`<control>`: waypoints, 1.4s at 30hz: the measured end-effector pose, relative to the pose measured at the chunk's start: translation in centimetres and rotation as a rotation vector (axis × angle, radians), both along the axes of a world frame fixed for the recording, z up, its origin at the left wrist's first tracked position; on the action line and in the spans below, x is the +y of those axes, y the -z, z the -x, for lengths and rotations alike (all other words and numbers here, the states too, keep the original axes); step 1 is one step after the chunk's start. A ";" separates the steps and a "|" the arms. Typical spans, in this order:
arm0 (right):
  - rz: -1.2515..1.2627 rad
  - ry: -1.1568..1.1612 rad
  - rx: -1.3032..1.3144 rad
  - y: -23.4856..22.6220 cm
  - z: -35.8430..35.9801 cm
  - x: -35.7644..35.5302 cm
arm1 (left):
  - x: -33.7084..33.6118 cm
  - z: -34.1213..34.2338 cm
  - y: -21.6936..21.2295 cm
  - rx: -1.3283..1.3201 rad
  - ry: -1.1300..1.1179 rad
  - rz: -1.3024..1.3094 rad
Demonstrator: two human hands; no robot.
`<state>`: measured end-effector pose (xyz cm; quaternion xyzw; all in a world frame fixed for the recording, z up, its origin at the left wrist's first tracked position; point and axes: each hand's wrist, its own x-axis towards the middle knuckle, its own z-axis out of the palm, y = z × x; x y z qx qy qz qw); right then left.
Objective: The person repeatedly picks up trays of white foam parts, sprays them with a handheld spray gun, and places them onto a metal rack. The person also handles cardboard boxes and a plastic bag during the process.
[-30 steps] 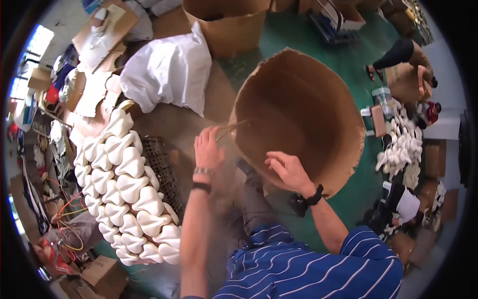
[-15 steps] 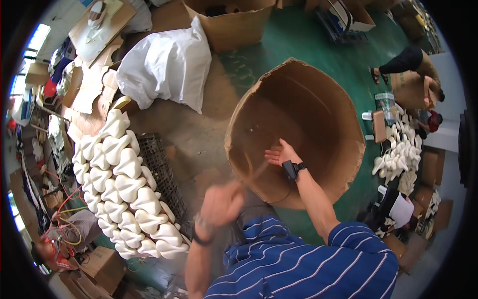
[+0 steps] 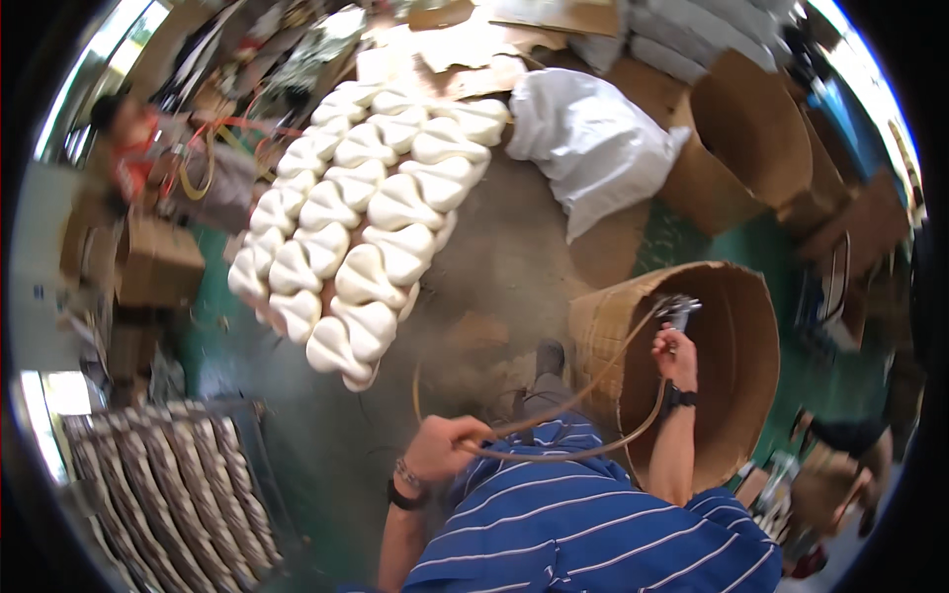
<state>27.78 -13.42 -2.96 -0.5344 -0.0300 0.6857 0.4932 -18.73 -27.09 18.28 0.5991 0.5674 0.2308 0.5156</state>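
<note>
My right hand (image 3: 676, 358) is closed around a silvery spray gun (image 3: 678, 312), held up in the mouth of a big round cardboard container (image 3: 593, 341). From the gun runs a thin tan hose (image 3: 590, 387), which loops back toward my body. My left hand (image 3: 443, 448) grips this hose at waist height, in front of my blue striped shirt. Ahead and to the left, cream-white saddle-shaped pieces (image 3: 371, 275) lie in close rows on a raised support. Neither hand touches them.
A full white sack (image 3: 593, 138) stands beyond the white pieces, with an open cardboard box (image 3: 746, 128) to its right. At lower left a rack (image 3: 173, 484) holds rows of dark and white pieces. Other people are at far left (image 3: 133, 148) and far right (image 3: 860, 450).
My view has swung left toward the white pieces. My right hand, open and bare before, now holds the spray gun. The hose now stretches between both hands.
</note>
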 end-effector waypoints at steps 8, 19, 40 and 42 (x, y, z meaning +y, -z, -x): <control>-0.851 -0.311 -0.256 -23.4 11.9 -3.8 | -15.4 9.3 11.9 0.115 -0.491 -0.095; -0.706 -0.904 -0.518 -30.9 36.7 -4.6 | -33.1 16.6 18.6 0.417 -0.705 -0.016; -0.933 -1.722 -0.716 -36.4 52.9 -11.9 | -42.7 15.6 25.1 0.376 -1.093 0.819; -1.054 -1.956 -0.830 -34.2 53.5 -13.3 | -41.8 16.1 25.9 0.372 -1.097 0.818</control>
